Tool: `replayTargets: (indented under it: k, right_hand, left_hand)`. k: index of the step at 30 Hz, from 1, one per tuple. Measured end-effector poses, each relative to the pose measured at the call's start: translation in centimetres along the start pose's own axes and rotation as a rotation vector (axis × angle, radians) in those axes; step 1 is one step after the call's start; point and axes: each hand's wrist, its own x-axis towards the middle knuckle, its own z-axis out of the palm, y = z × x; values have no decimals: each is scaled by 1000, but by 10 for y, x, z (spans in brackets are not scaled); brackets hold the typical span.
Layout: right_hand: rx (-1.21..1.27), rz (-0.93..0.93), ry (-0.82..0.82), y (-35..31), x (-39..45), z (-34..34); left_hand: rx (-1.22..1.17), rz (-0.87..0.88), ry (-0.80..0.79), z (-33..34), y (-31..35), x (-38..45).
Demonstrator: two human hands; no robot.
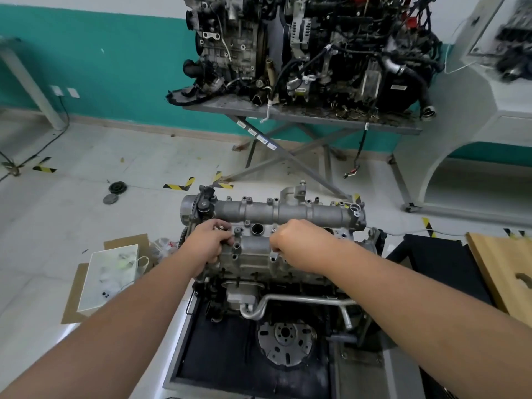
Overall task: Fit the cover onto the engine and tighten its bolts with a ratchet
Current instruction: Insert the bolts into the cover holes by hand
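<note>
A grey engine (247, 286) stands on a dark stand in front of me. Its aluminium cover (290, 213) lies across the top, with several bolt bosses and round holes showing. My left hand (211, 243) rests on the cover's left end, fingers curled around several small shiny bolts. My right hand (299, 244) sits at the cover's middle, fingertips pinched on a small bolt (273, 230) at a boss. No ratchet shows.
The stand's black tray (230, 355) lies below the engine. A white tray with small parts (110, 277) sits on cardboard at the left. Larger engines on a metal table (302, 116) stand behind. A wooden board (503, 272) lies at the right.
</note>
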Motion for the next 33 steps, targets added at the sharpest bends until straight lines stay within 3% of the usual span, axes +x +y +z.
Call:
replayTargets:
  k: [16, 25, 33]
  right_hand:
    - [-74, 0, -38, -14, 16, -2]
    - [144, 291, -37, -22, 17, 25]
    - [155, 218, -136, -14, 9, 24]
  left_hand:
    - [12, 1, -52, -1, -1, 9]
    - [-12, 7, -142, -4, -9, 14]
    - [12, 9, -111, -3, -10, 16]
